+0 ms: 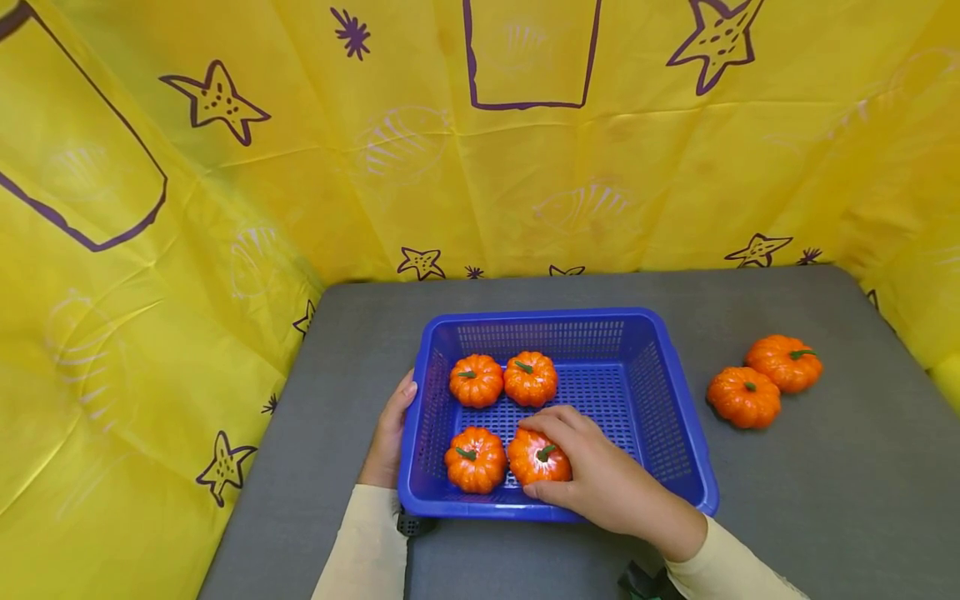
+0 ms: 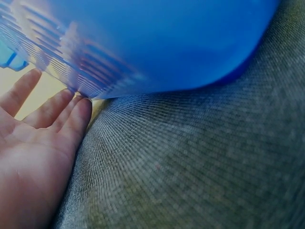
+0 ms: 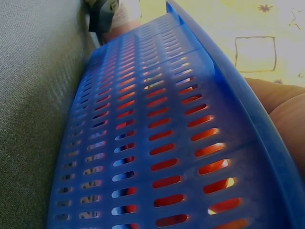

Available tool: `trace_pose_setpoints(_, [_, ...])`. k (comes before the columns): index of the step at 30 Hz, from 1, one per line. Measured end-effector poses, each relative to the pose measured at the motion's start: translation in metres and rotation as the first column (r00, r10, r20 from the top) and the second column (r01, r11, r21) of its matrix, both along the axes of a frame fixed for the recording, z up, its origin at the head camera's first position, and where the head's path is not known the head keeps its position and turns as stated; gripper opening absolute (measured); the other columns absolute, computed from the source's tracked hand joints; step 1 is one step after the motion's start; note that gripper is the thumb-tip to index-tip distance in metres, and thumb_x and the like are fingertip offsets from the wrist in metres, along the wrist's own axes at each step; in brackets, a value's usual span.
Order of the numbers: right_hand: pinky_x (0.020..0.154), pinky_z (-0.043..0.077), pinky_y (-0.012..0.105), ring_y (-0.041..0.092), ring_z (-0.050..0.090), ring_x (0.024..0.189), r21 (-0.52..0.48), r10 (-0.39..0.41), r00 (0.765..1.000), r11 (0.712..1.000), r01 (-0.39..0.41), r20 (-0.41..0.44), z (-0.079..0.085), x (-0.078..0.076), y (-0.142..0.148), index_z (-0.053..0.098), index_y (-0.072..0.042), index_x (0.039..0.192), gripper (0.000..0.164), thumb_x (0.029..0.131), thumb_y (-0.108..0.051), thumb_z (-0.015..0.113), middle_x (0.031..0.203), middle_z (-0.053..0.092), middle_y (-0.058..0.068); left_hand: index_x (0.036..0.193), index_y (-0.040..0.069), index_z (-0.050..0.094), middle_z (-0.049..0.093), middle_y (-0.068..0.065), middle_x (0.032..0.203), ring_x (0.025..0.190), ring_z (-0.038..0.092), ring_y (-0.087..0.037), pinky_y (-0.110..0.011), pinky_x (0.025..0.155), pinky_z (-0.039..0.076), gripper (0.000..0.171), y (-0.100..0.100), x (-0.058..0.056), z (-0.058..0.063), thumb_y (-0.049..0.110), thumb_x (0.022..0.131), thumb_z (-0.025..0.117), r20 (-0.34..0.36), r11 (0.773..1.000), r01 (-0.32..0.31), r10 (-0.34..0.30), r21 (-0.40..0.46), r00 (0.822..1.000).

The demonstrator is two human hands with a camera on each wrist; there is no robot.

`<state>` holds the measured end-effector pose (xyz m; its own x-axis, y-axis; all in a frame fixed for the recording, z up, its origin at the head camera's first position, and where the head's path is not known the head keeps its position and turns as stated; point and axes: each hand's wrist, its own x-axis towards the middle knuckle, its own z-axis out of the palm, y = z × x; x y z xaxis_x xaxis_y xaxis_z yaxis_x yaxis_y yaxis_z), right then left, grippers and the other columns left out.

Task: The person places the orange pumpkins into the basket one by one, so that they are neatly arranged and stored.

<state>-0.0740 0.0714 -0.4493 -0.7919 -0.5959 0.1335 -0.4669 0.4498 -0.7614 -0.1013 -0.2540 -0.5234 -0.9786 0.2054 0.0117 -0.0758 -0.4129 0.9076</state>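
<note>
A blue plastic basket [image 1: 675, 408] sits on the grey table, with small orange pumpkins inside it. My right hand [image 1: 600, 475] reaches over the front rim and holds the front-right pumpkin [image 1: 538, 457], thumb on its near side and fingers on its far side. Beside that one is another pumpkin [image 1: 476, 460]; behind them lie a back-left pumpkin [image 1: 476, 381] and a back-right pumpkin [image 1: 530, 378]. My left hand [image 1: 390, 437] rests against the basket's left outer side. In the left wrist view its fingers [image 2: 52, 109] are nearly straight and touch the slotted wall.
Two more pumpkins, a nearer one [image 1: 744, 397] and a farther one [image 1: 783, 363], lie together on the table [image 1: 847, 467] right of the basket. A yellow patterned cloth [image 1: 495, 200] hangs behind the table and along both sides.
</note>
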Motion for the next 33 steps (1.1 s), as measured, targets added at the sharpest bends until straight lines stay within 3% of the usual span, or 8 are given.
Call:
trace_pose_setpoints(14, [0.096,0.056,0.05,0.025,0.058,0.118,0.025,0.001,0.999,1.0,-0.002,0.051,-0.0008,-0.0008,0.0002,0.068,-0.015,0.14,0.053,0.095,-0.034,0.088,0.133,0.058,0.002,0.171,0.02,0.033,0.049,-0.016,0.161,0.134,0.058,-0.03,-0.048,0.11,0.05,0.062,0.0008,0.0015,0.0003,0.039,0.113,0.04,0.043,0.999,-0.03,0.03,-0.012,0.999])
trace_pose_setpoints(33, [0.096,0.056,0.048,0.026,0.056,0.119,0.006,-0.001,0.999,1.0,0.0,0.045,0.0005,0.0006,0.0009,0.069,-0.015,0.137,0.05,0.095,-0.035,0.087,0.132,0.059,0.001,0.172,0.018,0.03,0.048,-0.016,0.161,0.132,0.058,-0.029,-0.047,0.11,0.05,0.063,0.0022,0.0015,0.0022,0.037,0.112,0.038,0.022,1.0,-0.015,0.015,-0.001,1.0])
